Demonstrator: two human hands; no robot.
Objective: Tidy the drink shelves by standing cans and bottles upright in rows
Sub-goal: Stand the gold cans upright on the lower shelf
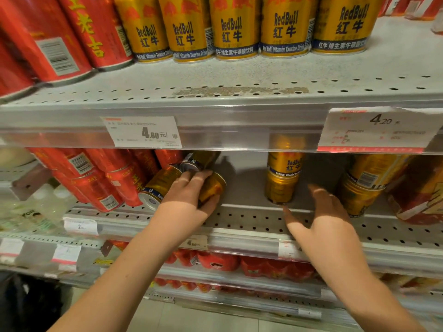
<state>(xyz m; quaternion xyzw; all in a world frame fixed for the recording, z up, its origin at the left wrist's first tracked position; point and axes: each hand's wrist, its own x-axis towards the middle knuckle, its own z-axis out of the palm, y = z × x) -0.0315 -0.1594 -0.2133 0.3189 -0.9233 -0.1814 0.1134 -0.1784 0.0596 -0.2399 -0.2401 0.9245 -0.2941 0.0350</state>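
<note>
On the middle shelf, my left hand is wrapped around a gold can that lies tilted. Two more gold cans lie toppled beside it: one on its side to the left, another leaning above. A gold can stands upright at the shelf's centre. My right hand hovers open just right of and in front of that can, fingers spread, touching nothing. Stacked gold cans stand at the right.
Red cans lean in a heap at the left of the middle shelf. The upper shelf carries a straight row of gold cans and tilted red cans. Price tags hang on the shelf rails. Red packs fill the lower shelf.
</note>
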